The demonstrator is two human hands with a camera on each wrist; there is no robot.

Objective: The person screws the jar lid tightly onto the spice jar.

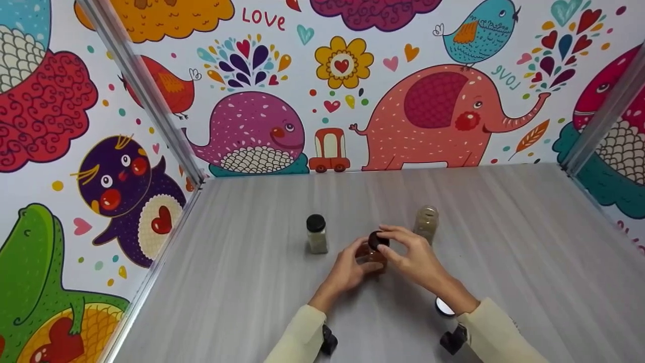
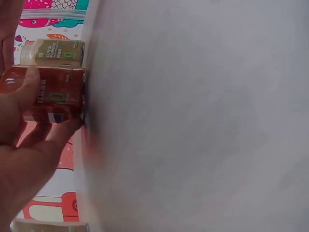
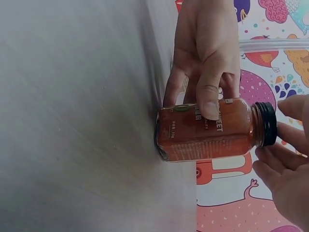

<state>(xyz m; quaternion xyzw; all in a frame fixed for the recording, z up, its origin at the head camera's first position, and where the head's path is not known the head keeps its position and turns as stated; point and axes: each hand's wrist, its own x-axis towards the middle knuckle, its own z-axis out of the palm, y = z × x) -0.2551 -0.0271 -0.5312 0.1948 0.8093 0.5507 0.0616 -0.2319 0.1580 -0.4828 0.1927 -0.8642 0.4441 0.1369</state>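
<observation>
A square glass spice jar (image 3: 207, 130) of orange-red powder stands upright close over the table. My left hand (image 1: 347, 267) grips its body, thumb across the label, fingers on the far side. The black cap (image 1: 375, 241) sits on the jar's neck, and my right hand (image 1: 415, 254) pinches its edge with thumb and fingers. Just behind, to the right, is an uncapped jar (image 1: 427, 224) labelled cumin powder, partly covered by the right hand in the head view. A second black-capped jar (image 1: 317, 234) of pale contents stands to the left of the hands.
A round lid (image 1: 446, 306) with a white inside lies on the table (image 1: 242, 282) beneath the right wrist, partly hidden by it. Cartoon-printed walls (image 1: 332, 116) enclose the table at the back and sides, with metal posts (image 1: 146, 91) at the corners.
</observation>
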